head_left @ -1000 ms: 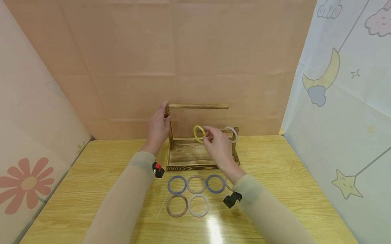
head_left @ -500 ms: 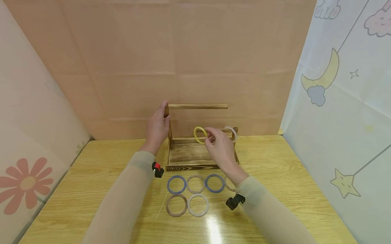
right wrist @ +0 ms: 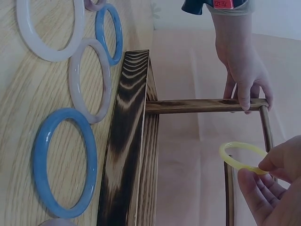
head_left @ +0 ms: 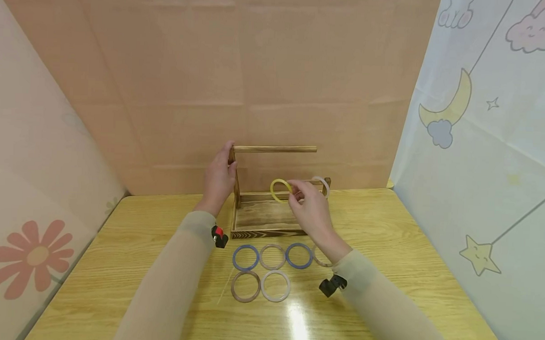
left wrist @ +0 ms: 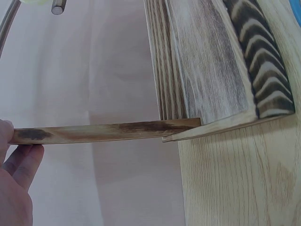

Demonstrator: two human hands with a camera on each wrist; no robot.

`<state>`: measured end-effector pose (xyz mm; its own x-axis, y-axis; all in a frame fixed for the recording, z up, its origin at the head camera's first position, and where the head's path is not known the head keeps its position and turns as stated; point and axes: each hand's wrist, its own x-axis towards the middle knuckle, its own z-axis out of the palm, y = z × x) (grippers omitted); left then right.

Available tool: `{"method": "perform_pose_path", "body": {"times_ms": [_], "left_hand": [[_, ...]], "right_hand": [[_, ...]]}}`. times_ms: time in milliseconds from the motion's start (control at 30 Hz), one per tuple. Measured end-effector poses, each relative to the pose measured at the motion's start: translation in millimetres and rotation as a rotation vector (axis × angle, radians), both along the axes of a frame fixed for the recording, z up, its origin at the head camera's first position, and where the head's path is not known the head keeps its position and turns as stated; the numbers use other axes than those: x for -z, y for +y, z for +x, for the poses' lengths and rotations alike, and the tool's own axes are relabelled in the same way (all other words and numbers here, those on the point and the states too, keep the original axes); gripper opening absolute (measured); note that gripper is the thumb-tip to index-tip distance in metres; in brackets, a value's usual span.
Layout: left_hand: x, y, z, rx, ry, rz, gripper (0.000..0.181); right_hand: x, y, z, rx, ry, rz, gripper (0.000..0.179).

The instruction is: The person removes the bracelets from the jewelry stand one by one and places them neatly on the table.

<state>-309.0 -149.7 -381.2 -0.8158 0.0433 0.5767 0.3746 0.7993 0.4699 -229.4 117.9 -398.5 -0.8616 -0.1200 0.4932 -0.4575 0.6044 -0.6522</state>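
Observation:
My right hand [head_left: 313, 211] pinches a yellow bangle [head_left: 272, 190] between thumb and fingers above the tray of a wooden display rack [head_left: 261, 235]. In the right wrist view the bangle lies close to the free end of the lower rod [right wrist: 230, 193]; whether the rod passes through it I cannot tell. A pale bangle [head_left: 328, 187] hangs on that lower rod near the right post. My left hand [head_left: 220, 175] holds the top of the left upright [left wrist: 103, 133], thumb on one side and fingers on the other. The upper rod [head_left: 275, 149] carries no bangle.
In front of the rack several bangles lie flat: blue ones [head_left: 298, 267], pinkish ones [head_left: 272, 268], a brown one [head_left: 245, 301] and a white one [head_left: 275, 300]. My right wrist partly covers one [head_left: 320, 263]. A peach cloth [head_left: 167, 86] hangs behind the table.
My right hand has shifted slightly right and down with the yellow bangle, which has turned to face the head camera more. The left hand keeps its hold on the upright.

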Motion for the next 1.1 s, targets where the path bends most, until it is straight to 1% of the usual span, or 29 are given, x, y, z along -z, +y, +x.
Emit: {"method": "perform_pose_path", "body": {"times_ms": [300,600,767,900,1100], "left_hand": [[0.4,1.7,1.8,0.006,0.001,0.0,0.062],[-2.3,4.5,3.6,0.001,-0.016,0.006,0.062],[-2.5,5.9,4.5,-0.009,-0.029,0.0,0.061],[-1.4,6.5,4.5,-0.012,-0.018,-0.007,0.061],[-1.5,10.0,10.9,-0.024,-0.005,-0.01,0.062]], "right_hand": [[4.8,12,6.9,0.007,0.001,0.018,0.035],[4.0,27,15.9,-0.001,-0.035,0.02,0.036],[7.1,36,19.2,-0.007,-0.03,0.008,0.037],[9.9,42,22.5,-0.003,-0.024,0.018,0.037],[10.6,55,32.7,-0.018,-0.052,0.018,0.038]]}}
